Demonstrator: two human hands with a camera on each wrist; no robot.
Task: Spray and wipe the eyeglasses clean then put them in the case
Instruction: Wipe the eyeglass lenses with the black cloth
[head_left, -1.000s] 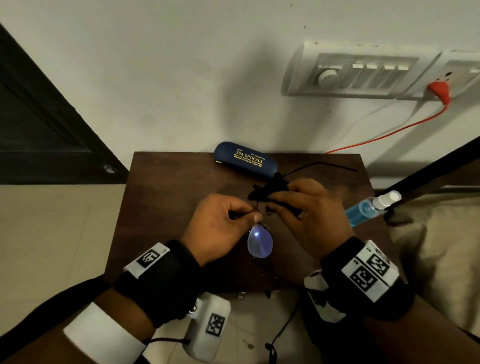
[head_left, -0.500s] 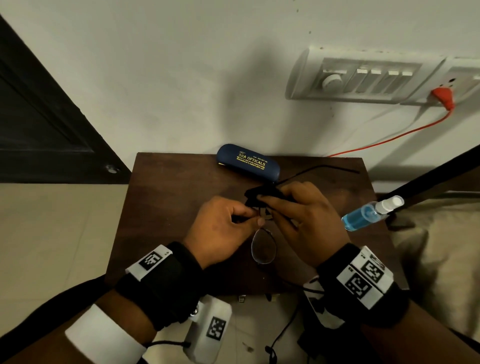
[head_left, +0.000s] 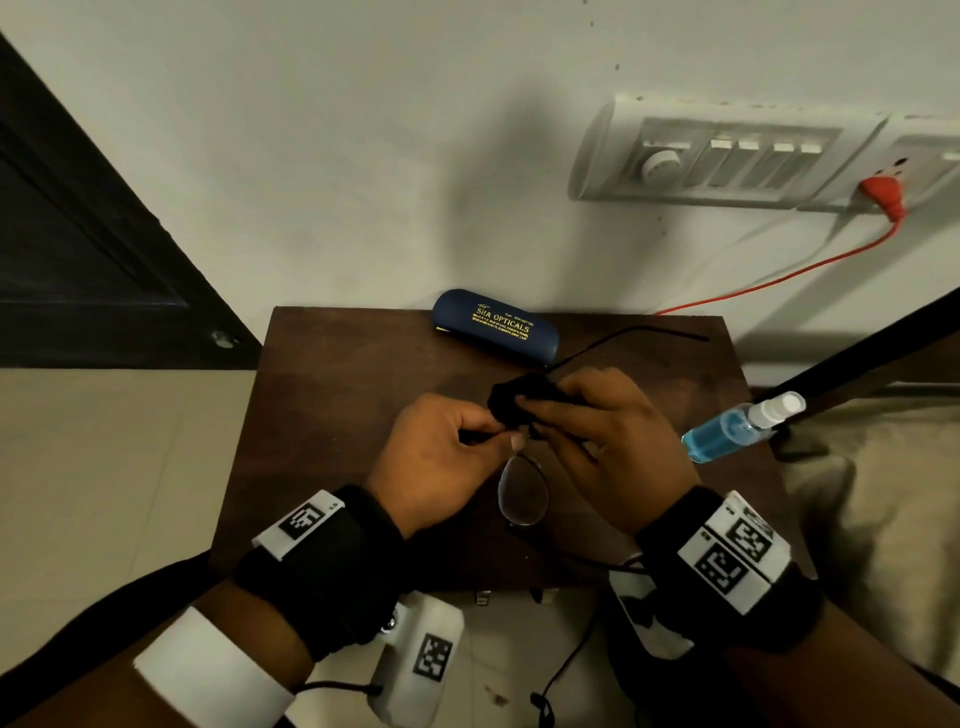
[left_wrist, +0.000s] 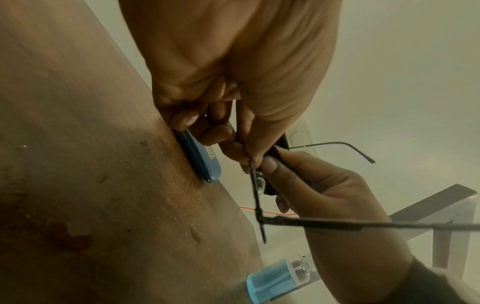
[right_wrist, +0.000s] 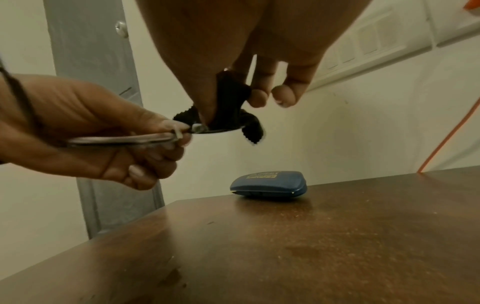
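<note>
Thin black-framed eyeglasses (head_left: 522, 496) are held above the brown table (head_left: 332, 415), one lens toward me and one temple reaching to the back right. My left hand (head_left: 441, 457) pinches the frame near the bridge (left_wrist: 253, 164). My right hand (head_left: 602, 421) pinches a black cloth (head_left: 514, 402) round the far lens, which the cloth hides (right_wrist: 231, 107). The dark blue eyeglass case (head_left: 496, 325) lies closed at the table's back edge (right_wrist: 269, 184). A spray bottle (head_left: 737, 426) of blue liquid lies at the table's right edge.
A white wall stands right behind the table, with a switch panel (head_left: 727, 156) and an orange plug and cord (head_left: 779, 275). A dark door (head_left: 78, 249) is at the left. A dark bar (head_left: 857, 353) and beige fabric lie to the right.
The near lens tilted and lost its bright blue glare. My right hand shifted the cloth slightly on the far lens. Both hands keep their hold.
</note>
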